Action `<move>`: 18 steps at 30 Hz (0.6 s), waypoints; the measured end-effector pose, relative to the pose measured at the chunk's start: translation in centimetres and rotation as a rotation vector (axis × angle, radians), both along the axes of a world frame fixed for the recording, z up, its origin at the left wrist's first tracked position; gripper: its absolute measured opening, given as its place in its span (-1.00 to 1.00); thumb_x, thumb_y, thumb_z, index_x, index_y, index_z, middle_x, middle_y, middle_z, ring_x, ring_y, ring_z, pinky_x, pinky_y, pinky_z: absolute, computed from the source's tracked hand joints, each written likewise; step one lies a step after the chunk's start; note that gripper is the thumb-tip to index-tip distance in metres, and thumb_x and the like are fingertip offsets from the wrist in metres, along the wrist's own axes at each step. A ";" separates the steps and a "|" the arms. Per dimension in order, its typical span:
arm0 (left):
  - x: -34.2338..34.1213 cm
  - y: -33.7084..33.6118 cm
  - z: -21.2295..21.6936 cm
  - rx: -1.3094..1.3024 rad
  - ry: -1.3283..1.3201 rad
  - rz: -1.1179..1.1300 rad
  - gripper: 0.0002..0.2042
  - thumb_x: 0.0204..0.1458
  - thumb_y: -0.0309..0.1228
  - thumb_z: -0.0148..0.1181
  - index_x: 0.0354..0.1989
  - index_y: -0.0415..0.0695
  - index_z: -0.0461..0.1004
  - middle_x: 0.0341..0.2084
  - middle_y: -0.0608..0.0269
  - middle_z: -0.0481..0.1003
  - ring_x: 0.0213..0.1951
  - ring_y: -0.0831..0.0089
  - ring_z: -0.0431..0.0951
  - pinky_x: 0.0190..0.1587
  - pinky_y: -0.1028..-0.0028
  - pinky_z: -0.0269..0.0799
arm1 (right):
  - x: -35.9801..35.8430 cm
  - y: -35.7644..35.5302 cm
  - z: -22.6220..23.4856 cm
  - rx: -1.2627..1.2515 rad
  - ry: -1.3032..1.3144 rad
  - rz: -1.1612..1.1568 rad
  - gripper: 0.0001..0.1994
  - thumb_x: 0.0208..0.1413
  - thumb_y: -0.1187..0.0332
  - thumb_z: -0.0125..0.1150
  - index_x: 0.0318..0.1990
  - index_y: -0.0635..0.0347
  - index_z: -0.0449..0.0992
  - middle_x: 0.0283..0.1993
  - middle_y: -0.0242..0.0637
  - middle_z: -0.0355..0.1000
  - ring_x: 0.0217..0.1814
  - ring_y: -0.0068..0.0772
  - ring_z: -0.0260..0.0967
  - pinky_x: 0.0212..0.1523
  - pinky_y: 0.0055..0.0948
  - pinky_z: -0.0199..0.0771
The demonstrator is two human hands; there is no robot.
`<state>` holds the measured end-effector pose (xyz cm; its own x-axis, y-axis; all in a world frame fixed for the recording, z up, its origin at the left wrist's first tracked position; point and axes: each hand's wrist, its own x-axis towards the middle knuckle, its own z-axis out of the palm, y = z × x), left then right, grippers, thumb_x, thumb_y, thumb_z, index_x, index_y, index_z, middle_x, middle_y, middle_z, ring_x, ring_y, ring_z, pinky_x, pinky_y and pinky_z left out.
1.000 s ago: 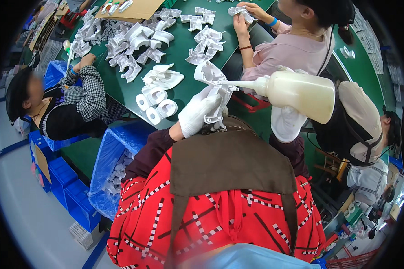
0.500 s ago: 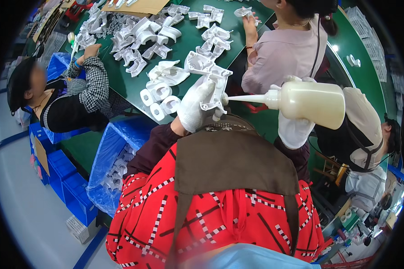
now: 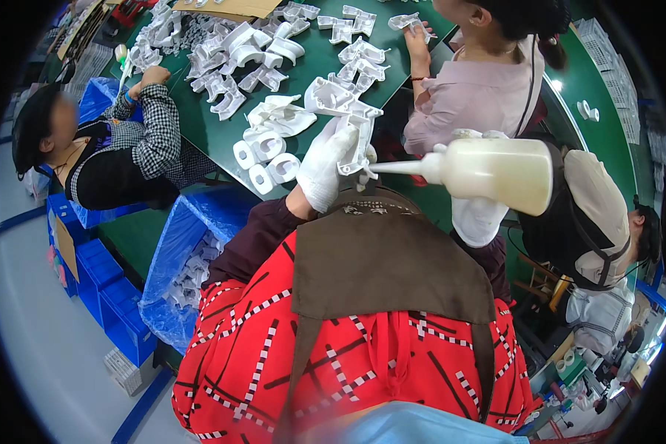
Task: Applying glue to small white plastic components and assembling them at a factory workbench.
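My left hand (image 3: 323,172), in a white glove, is closed around a white molded plastic housing (image 3: 360,135) above the near edge of the table. In my gloved right hand (image 3: 478,219) a squeeze bottle (image 3: 498,175) of cloudy pale liquid lies on its side. Its long thin nozzle points left, and the tip meets or nearly meets the lower end of the housing. Just beyond my left hand are a crumpled white glove or cloth (image 3: 277,117) and several white rounded caps (image 3: 268,145) on the table.
Many white plastic parts (image 3: 240,46) are heaped on the green table (image 3: 200,140). Co-workers sit at the left (image 3: 118,148), across at the upper right (image 3: 481,89), and at the right (image 3: 599,200). A blue-lined bin (image 3: 166,266) of parts stands by my left forearm.
The squeeze bottle has moved slightly left, and its nozzle tip has come to the lower end of the housing. The housing has turned a little in my left hand.
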<state>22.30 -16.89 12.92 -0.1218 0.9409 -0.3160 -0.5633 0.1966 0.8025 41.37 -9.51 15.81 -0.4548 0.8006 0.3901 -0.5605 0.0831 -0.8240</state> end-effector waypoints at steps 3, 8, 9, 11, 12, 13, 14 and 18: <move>0.0 0.2 -0.2 -0.013 0.003 0.009 -0.61 -0.03 -0.08 -0.12 -0.23 -0.18 0.22 -0.59 0.20 0.37 -0.66 0.53 0.36 -0.65 0.59 0.27 | -0.1 0.4 -0.3 -0.046 0.157 0.109 -0.35 -0.20 0.27 0.26 0.08 0.05 0.06 0.06 -0.32 -0.04 0.11 -0.08 -0.01 -0.04 0.10 0.23; 0.3 0.4 -0.2 0.021 -0.003 -0.004 -0.62 -0.03 -0.10 -0.10 -0.19 -0.17 0.19 -0.57 0.19 0.37 -0.64 0.52 0.36 -0.64 0.59 0.28 | -0.1 -0.2 -0.6 0.034 0.013 -0.029 -0.36 -0.20 0.29 0.26 0.07 0.05 0.07 0.05 -0.32 -0.02 0.10 -0.10 0.00 -0.04 0.10 0.22; 0.4 0.5 -0.1 0.034 -0.001 -0.008 -0.62 -0.02 -0.11 -0.09 -0.18 -0.16 0.19 -0.57 0.18 0.37 -0.64 0.51 0.36 -0.64 0.59 0.28 | -0.1 -0.3 -0.6 0.023 0.003 0.001 -0.37 -0.19 0.29 0.26 0.07 0.05 0.07 0.04 -0.31 -0.01 0.10 -0.12 0.01 -0.05 0.10 0.23; 0.4 0.6 -0.1 0.026 -0.009 -0.016 -0.63 -0.02 -0.12 -0.10 -0.18 -0.16 0.18 -0.57 0.18 0.36 -0.64 0.50 0.36 -0.63 0.58 0.29 | -0.1 -0.3 -0.4 0.011 -0.008 0.032 -0.39 -0.18 0.29 0.25 0.06 0.06 0.08 0.03 -0.31 -0.01 0.10 -0.14 0.01 -0.06 0.09 0.23; 0.4 0.6 -0.1 0.017 -0.016 -0.023 -0.63 -0.01 -0.13 -0.10 -0.17 -0.16 0.18 -0.56 0.17 0.36 -0.63 0.50 0.36 -0.63 0.58 0.29 | 0.0 -0.3 -0.3 0.023 -0.067 0.053 -0.41 -0.16 0.28 0.23 0.05 0.06 0.09 0.02 -0.31 0.01 0.09 -0.16 0.02 -0.07 0.08 0.24; 0.5 0.6 -0.3 0.017 -0.015 -0.023 -0.63 -0.01 -0.13 -0.10 -0.17 -0.16 0.18 -0.56 0.17 0.36 -0.63 0.50 0.36 -0.63 0.58 0.29 | 0.1 -0.3 -0.3 -0.007 -0.159 0.049 -0.43 -0.13 0.28 0.21 0.05 0.07 0.09 0.01 -0.31 0.02 0.09 -0.19 0.02 -0.09 0.07 0.25; 0.5 0.6 -0.5 0.012 -0.007 -0.020 -0.63 -0.01 -0.13 -0.11 -0.17 -0.16 0.18 -0.57 0.17 0.36 -0.64 0.49 0.36 -0.63 0.58 0.29 | 0.1 -0.3 -0.3 0.034 -0.126 0.075 -0.43 -0.13 0.28 0.21 0.05 0.07 0.09 0.01 -0.31 0.02 0.09 -0.19 0.02 -0.09 0.07 0.25; 0.3 0.9 -4.0 0.032 -0.048 0.058 -0.66 0.02 -0.15 -0.15 -0.18 -0.17 0.18 -0.57 0.17 0.37 -0.64 0.47 0.36 -0.63 0.57 0.29 | 0.5 -0.1 -0.7 -0.033 -0.185 -0.081 -0.43 -0.10 0.17 0.15 0.06 0.07 0.07 0.01 -0.31 0.03 0.07 -0.19 0.05 -0.12 0.02 0.28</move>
<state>22.57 -16.01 8.92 -0.1619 0.9424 -0.2927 -0.6107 0.1373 0.7799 41.90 -9.66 15.07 -0.4494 0.8487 0.2789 -0.3919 0.0932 -0.9153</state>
